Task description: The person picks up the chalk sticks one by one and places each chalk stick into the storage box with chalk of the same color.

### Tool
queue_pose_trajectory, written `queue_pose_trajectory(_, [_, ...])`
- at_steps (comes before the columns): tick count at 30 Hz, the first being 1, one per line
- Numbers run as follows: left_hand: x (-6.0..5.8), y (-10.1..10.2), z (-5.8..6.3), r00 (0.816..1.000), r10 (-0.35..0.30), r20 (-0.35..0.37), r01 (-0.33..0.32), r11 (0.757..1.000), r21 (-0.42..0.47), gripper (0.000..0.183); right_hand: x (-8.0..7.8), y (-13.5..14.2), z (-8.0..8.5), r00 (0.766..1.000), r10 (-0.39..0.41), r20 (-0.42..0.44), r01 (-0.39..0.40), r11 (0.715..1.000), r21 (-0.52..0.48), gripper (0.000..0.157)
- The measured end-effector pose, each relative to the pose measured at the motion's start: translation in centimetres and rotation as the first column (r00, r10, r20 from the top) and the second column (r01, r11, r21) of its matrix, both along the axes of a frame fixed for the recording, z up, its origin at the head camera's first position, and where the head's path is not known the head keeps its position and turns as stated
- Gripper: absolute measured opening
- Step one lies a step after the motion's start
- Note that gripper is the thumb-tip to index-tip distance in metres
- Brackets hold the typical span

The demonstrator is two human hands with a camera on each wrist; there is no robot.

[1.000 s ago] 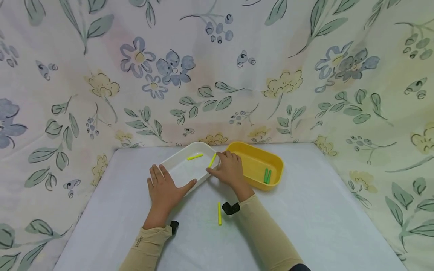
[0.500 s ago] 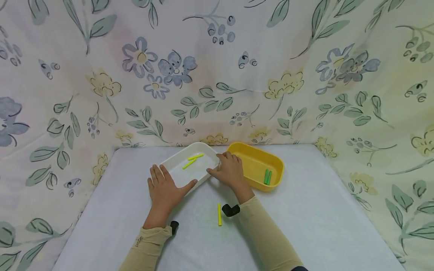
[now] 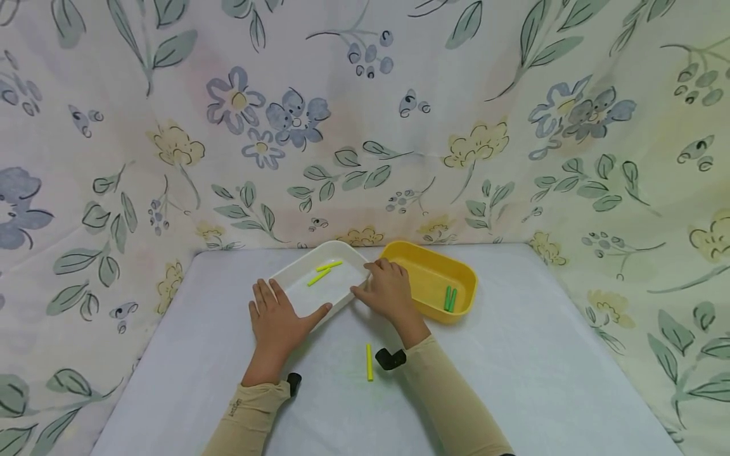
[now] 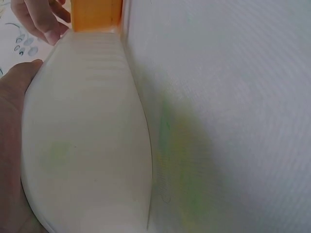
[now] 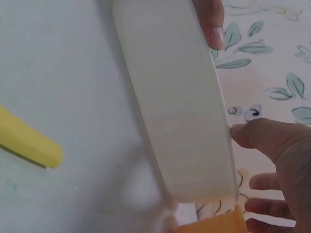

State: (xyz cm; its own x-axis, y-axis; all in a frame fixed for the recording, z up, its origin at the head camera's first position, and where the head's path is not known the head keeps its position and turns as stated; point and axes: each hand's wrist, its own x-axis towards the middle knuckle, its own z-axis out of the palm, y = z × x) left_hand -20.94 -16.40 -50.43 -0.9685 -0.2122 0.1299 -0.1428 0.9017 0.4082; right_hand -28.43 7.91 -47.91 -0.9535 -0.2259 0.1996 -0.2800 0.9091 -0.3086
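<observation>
A white tray (image 3: 327,299) lies aslant on the table. Two yellow chalk sticks, one (image 3: 319,277) crossing close to the other (image 3: 329,266), are inside it. Along its left end rests my left hand (image 3: 277,326), fingers straight over the rim and thumb stretched along the near side. My right hand (image 3: 390,291) is at the opposite end, holding nothing; in the right wrist view its thumb (image 5: 250,135) touches the rim while the other fingers are spread apart. A third yellow chalk stick (image 3: 369,363) lies on the cloth between my forearms.
A yellow container (image 3: 422,275) stands right beside the white tray, behind my right hand. It holds two green chalk sticks (image 3: 450,298). White cloth (image 3: 530,354) covers the table, and a floral curtain (image 3: 365,114) rises along its back.
The yellow chalk stick by my right fingers a second ago has left them and lies in the white tray near the first one. The right hand has shifted slightly right; the left stays put.
</observation>
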Motion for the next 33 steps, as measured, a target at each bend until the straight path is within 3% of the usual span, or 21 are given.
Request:
queue_pose_trajectory(11, [0.1, 0.0, 0.1, 1.0, -0.002, 0.01, 0.002, 1.0, 0.008, 0.153, 1.3, 0.4, 0.9, 1.0, 0.022, -0.003, -0.022, 0.999, -0.034, 0.064])
queue_pose_trajectory(22, [0.0, -0.2, -0.2, 1.0, -0.002, 0.004, 0.002, 1.0, -0.003, 0.154, 2.5, 1.1, 1.6, 0.995, 0.063, -0.08, -0.07, 0.994, -0.083, 0.058])
queue_pose_trajectory(33, [0.1, -0.1, 0.2, 1.0, -0.013, -0.016, 0.013, 1.0, 0.003, 0.152, 4.2, 1.8, 2.8, 0.977, 0.16, -0.141, -0.169, 0.984, -0.051, 0.054])
